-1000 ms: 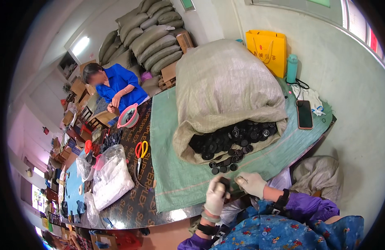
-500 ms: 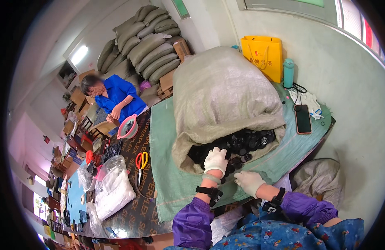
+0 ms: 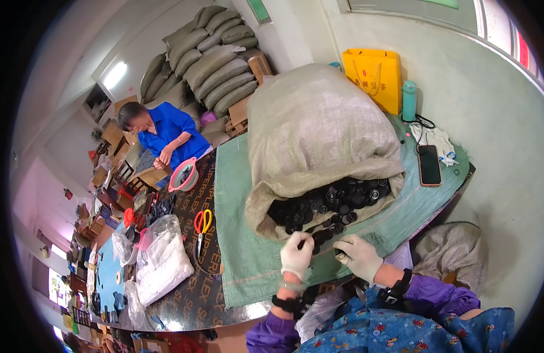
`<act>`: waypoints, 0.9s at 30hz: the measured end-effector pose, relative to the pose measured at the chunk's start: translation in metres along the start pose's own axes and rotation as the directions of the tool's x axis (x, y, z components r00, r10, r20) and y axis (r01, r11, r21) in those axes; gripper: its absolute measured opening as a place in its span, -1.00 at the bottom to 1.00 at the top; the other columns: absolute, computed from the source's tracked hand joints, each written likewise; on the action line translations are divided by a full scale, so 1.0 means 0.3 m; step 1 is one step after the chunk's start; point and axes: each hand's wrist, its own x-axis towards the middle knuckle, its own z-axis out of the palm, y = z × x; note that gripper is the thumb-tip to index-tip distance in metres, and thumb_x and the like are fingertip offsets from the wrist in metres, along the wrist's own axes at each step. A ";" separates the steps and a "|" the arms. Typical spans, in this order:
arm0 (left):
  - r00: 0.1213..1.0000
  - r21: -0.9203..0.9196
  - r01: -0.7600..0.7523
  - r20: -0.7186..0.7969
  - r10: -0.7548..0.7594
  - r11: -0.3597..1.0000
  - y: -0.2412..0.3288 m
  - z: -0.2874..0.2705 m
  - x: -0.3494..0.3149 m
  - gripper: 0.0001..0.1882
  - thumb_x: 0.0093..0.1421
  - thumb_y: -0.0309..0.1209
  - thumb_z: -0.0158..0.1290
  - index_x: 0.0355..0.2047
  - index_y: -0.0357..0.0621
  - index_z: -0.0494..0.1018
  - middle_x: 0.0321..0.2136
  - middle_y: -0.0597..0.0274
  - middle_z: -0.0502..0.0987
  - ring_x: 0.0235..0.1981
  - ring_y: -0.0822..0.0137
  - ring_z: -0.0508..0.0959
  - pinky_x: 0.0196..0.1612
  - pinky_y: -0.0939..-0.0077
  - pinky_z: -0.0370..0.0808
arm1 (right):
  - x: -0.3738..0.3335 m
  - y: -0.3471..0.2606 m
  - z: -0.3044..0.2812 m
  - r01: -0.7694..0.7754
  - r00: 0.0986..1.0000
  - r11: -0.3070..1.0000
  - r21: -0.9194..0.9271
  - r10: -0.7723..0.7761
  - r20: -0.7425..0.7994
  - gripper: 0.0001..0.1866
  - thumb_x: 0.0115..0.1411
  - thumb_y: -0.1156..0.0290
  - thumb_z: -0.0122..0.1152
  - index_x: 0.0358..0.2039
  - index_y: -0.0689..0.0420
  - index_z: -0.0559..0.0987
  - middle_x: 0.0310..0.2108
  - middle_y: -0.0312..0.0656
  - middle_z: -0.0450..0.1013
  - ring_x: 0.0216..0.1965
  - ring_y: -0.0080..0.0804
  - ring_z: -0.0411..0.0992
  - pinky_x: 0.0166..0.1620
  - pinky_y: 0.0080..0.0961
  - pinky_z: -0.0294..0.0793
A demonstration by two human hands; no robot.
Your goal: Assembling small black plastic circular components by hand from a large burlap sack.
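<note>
My left hand [image 3: 296, 254], in a white glove, is closed just in front of the sack's mouth. A small black plastic piece [image 3: 301, 243] shows at its fingertips. To its right my right hand [image 3: 360, 257], gloved too, has its fingers pinched together, with a dark bit at the tips too small to name. A large woven sack [image 3: 319, 123] lies on its side, its mouth toward me. Round black plastic pieces [image 3: 342, 200] fill the opening, and some have spilled out between my hands.
Green woven sheeting [image 3: 237, 259] covers this table end. Left of it lie scissors [image 3: 202, 229] and a clear bag of white material [image 3: 160, 265]. At right are a phone [image 3: 429, 166], a bottle [image 3: 409, 101] and a yellow bag [image 3: 372, 79]. A co-worker in blue [image 3: 172, 135] sits beyond a pink-rimmed basket [image 3: 184, 175].
My left hand has drawn back from the black pieces in the sack's mouth toward me. My right hand has stayed near the same spot, its fingers now turned toward the left hand.
</note>
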 end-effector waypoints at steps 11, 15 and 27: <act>0.791 -0.731 0.600 0.602 -0.106 0.326 0.033 -0.014 -0.333 -0.61 0.22 -0.26 0.08 -0.04 -0.20 0.32 -0.22 0.23 0.42 -0.26 0.40 0.46 -0.29 0.49 0.47 | -0.067 -0.072 0.021 0.130 0.977 0.979 0.155 -0.153 0.147 -0.69 0.18 0.22 0.11 -0.09 0.04 0.49 -0.17 -0.14 0.43 -0.16 -0.11 0.41 -0.12 -0.29 0.45; 0.966 -0.493 0.189 0.249 -0.070 0.849 0.051 0.012 -0.351 -0.37 0.13 -0.13 0.18 0.09 -0.24 0.28 -0.12 0.18 0.44 -0.14 0.33 0.47 -0.07 0.49 0.43 | -0.064 -0.108 0.020 -0.241 0.962 0.874 0.422 0.156 0.226 -0.70 0.21 0.32 0.09 -0.11 0.20 0.46 -0.27 -0.15 0.46 -0.31 -0.36 0.46 -0.22 -0.44 0.48; 0.872 -0.698 0.479 0.449 -0.196 0.533 0.049 -0.056 -0.370 -0.54 0.23 -0.37 0.03 0.11 -0.25 0.27 -0.17 0.19 0.45 -0.24 0.46 0.48 -0.19 0.59 0.46 | -0.071 -0.110 0.030 0.143 0.962 0.977 0.160 -0.175 0.209 -0.67 0.15 0.18 0.15 -0.14 0.08 0.47 -0.23 -0.09 0.41 -0.16 -0.05 0.38 -0.13 -0.28 0.42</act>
